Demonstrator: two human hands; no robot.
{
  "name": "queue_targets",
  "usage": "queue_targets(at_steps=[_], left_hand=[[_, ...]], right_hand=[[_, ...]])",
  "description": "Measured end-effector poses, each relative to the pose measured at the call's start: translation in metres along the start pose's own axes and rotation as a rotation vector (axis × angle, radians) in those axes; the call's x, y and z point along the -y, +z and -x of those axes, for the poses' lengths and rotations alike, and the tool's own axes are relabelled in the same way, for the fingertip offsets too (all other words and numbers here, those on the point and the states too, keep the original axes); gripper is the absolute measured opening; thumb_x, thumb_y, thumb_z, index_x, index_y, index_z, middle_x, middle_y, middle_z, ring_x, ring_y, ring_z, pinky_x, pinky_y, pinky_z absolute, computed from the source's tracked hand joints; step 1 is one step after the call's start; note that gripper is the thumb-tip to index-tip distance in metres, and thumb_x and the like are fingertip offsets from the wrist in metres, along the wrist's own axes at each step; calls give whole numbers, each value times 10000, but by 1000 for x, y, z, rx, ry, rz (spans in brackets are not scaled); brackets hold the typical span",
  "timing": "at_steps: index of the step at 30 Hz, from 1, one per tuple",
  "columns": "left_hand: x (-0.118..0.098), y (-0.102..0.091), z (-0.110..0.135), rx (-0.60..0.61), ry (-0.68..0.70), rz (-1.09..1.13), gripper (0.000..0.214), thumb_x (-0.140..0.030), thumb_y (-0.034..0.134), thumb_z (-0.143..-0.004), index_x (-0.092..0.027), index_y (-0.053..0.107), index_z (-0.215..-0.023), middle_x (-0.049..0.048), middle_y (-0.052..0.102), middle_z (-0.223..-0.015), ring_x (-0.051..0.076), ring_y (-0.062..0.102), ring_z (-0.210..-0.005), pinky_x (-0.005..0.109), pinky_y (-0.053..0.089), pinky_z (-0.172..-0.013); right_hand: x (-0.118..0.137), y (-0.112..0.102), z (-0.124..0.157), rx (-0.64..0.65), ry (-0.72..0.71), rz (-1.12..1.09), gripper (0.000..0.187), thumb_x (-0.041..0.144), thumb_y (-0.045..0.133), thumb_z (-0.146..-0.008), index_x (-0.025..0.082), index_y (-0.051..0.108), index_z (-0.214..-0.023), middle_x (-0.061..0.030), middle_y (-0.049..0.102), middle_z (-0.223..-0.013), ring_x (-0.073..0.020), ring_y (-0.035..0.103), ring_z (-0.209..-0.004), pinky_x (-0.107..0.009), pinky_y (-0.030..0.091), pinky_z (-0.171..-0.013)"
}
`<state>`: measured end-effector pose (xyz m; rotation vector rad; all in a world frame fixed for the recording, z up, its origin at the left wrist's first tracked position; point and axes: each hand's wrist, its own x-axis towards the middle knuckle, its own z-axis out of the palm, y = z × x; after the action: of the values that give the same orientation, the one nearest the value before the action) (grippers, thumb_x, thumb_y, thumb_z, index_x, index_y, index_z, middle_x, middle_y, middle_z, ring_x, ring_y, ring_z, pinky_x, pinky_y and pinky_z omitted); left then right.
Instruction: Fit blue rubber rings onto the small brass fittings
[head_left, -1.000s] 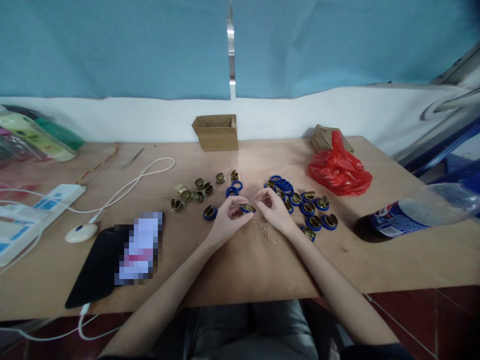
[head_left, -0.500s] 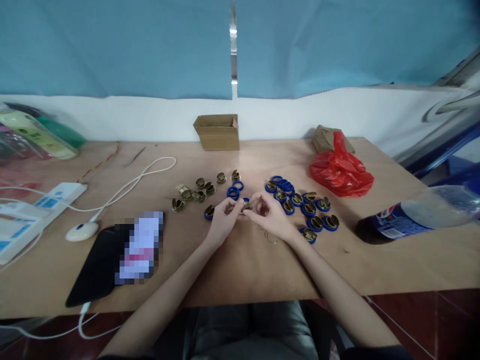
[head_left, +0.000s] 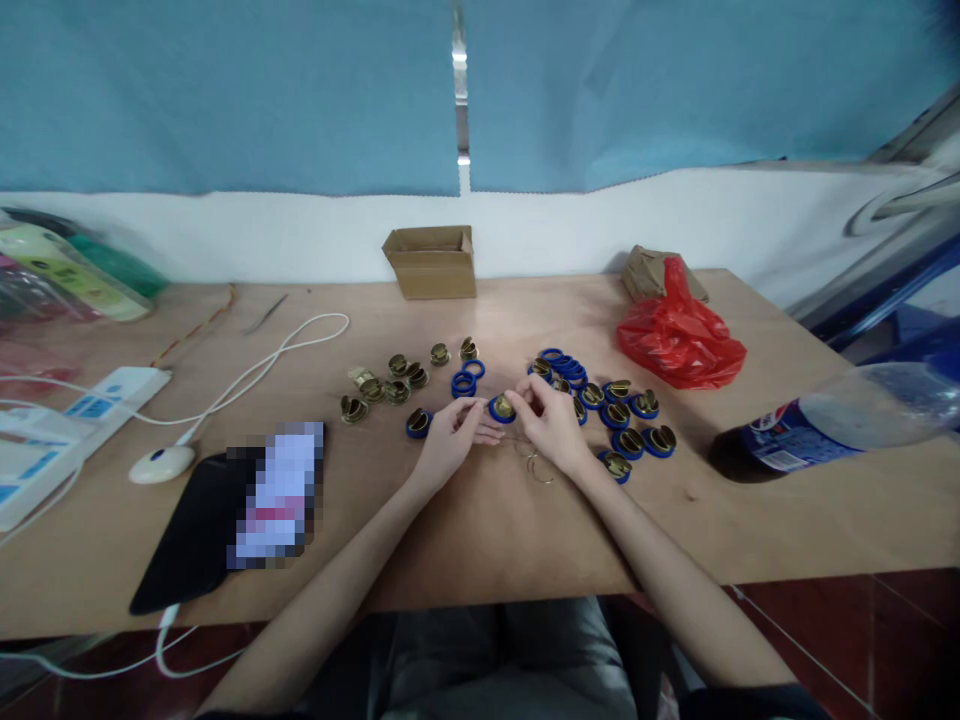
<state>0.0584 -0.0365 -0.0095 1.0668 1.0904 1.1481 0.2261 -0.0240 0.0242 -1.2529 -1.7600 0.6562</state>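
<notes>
One head-worn view looks forward and down from above the near edge of the wooden table [head_left: 480,520], facing the blue curtain [head_left: 225,90] behind it; the cardboard box [head_left: 431,262] sits at the table's far edge, centre-frame

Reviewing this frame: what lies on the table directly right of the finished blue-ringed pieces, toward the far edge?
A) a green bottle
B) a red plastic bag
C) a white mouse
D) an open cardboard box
B: the red plastic bag sits just right of the blue-ringed pieces, while the cardboard box stands at centre back and the mouse lies far left.
</notes>
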Motion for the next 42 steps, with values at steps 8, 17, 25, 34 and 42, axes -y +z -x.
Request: queue_targets(at_steps=[8,17,25,34,42], left_hand=[[0,-2,1,6,98,-55,347,-483,700,-819,-156,628,-912,51,735,-723,176,722,-616,300,613,-592],[1,1,4,14,144,-134,285,-443,649,-858,-166,641,-924,44,735,-730,162,712,-627,272,580,-587],[-1,0,4,-19,157,-161,258,-420,635,-867,-172,643,-937,41,740,-737,165,717,-629,259,563,-577],[-1,-3,6,-99,310,-383,150,-324,582,-909,-197,654,-945,27,728,-749,168,702,-669,260,546,-612],[4,-18,0,-210,663,-997,336,-189,544,-901,-144,617,-1226,193,620,-1319,326,559,-1271,501,441,-1098]], right_hand=[[-9,-25,-11,-368,212,-21,282,468,533,-936,221,518,-800,-1,629,-585,-158,597,-496,-259,450,-529],[-15,-18,-9,-115,273,-46,222,372,537,-905,224,480,-751,-3,671,-548,-147,594,-378,-225,416,-433],[-17,-15,-5,-1,167,304,141,203,515,-860,227,497,-722,6,641,-550,-165,611,-504,-248,391,-559],[-25,-19,-9,-46,154,518,119,180,534,-841,217,540,-728,-12,625,-588,-188,587,-572,-269,353,-583],[-17,-21,-8,-3,190,752,131,156,481,-913,164,612,-911,-84,678,-687,-225,623,-627,-280,336,-572]])
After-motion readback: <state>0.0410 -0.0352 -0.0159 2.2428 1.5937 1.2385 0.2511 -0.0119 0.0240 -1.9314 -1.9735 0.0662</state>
